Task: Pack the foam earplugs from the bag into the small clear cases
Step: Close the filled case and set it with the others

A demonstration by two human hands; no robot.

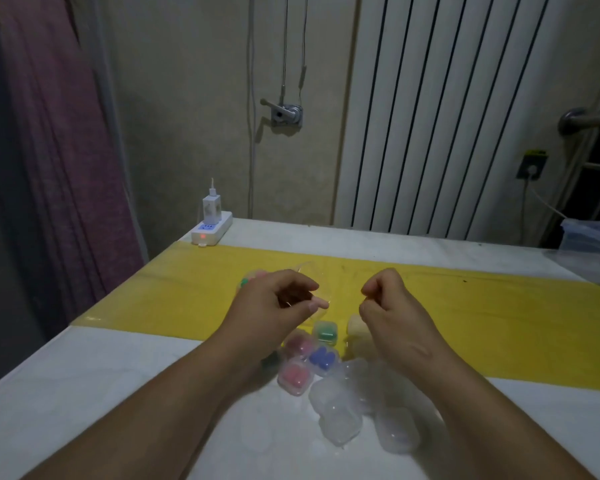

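Here the left hand (pixel 274 306) has its grip pinched on the clear bag (pixel 321 289), with earplugs (pixel 253 281) bunched behind it and filled cases (pixel 307 355) just below. The right hand (pixel 388 306) has its grip curled tight, on what I cannot tell. A lopsided tug could spill plugs across the tabletop (pixel 534 393).

Bag (pixel 252 278) partly behind left hand (pixel 274 306)

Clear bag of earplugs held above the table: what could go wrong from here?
1. The left hand and right hand both appear to pinch the clear bag; a sharp pull could scatter the earplugs.
2. The empty cases sit loose just below both hands; lowering them carelessly could knock cases away.
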